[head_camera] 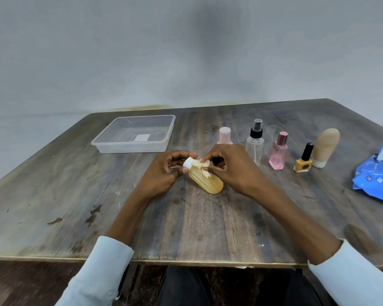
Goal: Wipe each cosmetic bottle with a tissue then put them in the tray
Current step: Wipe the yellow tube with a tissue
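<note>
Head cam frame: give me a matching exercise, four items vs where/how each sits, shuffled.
Items:
1. amber bottle
2. tray
3. nail polish
4. wipes pack

States:
A. far right of the table
B. gripped by the left hand at the cap while the right hand rubs it with a tissue
C. far left, no bottles inside
D. upright between the pink perfume and the beige tube

Pairs: 1-B, 2-C, 3-D, 4-A

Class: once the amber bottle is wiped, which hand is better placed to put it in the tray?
Probably the left hand. It already holds the amber bottle at its white cap, and the tray lies on its side. The right hand holds the tissue.
</note>
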